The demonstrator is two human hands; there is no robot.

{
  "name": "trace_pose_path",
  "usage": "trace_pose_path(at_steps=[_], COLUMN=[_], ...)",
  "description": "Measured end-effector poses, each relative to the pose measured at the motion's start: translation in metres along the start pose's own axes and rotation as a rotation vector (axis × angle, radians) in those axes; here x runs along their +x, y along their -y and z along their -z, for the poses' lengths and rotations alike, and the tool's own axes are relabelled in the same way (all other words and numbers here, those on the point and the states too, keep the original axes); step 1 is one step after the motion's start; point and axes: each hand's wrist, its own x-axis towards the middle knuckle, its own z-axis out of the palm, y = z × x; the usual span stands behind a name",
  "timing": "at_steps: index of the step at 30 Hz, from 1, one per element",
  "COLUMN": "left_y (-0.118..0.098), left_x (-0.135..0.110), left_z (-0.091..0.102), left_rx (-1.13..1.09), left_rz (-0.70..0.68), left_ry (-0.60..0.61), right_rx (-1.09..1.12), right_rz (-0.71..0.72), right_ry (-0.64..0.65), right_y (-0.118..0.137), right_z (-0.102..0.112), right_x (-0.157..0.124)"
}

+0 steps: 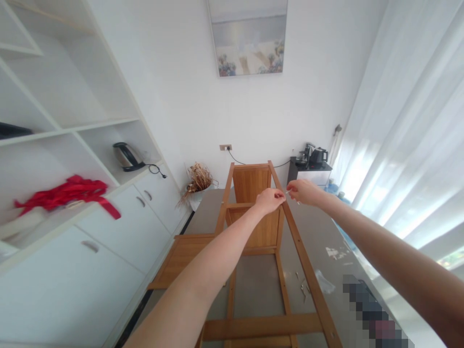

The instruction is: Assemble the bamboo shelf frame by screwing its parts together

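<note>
"How's it looking?"

"The wooden frame (263,234) sits right before me, panels (252,183) apparently joined! My right fingers (293,189) pinch a shiny piece (287,192) beside the right rail (302,251); my left fingers (278,195) bunch narrow there."

"What's left?"

"Loose hardware (303,290) lies on the floor (206,212), unfitted."

"Anything unclear?"

"Whether my left grips anything, I can't tell. The piece's too small to read; the frame's near end is cut off."

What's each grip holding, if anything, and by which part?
Right grip apparently pinches a small shiny piece; which part is too small to tell. Left grip is at the wooden rail; any hold is unclear.
</note>
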Motion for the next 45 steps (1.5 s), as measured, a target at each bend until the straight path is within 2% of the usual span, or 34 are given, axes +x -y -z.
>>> trace_pose_path(at_steps=[4, 8, 11, 16, 24, 32, 45], left_y=[0.002, 0.005, 0.004, 0.002, 0.002, 0.002, -0.001], left_x=[-0.001, 0.001, 0.002, 0.001, -0.001, -0.002, -0.003], left_z=[-0.002, -0.002, -0.001, -0.001, 0.001, 0.002, 0.004], left_rx=[0.019, 0.040, 0.049, 0.060, 0.060, 0.043, 0.056], left_rz=[-0.011, -0.044, -0.031, -0.001, 0.003, 0.006, 0.012], left_ry=[-0.021, -0.003, 0.007, -0.001, 0.003, 0.012, 0.034], right_rx=[-0.121, -0.207, -0.208, -0.210, -0.340, -0.372, -0.428], right_rz=[-0.016, 0.054, 0.095, 0.079, 0.144, 0.194, 0.192], right_ry=[0.001, -0.034, -0.031, -0.037, 0.010, 0.041, 0.076], right_y=[0.003, 0.004, 0.004, 0.006, 0.013, 0.015, 0.024], right_z=[0.002, -0.001, -0.003, -0.003, -0.004, -0.001, 0.002], right_x=[-0.002, -0.003, -0.002, -0.001, 0.005, 0.007, 0.007])
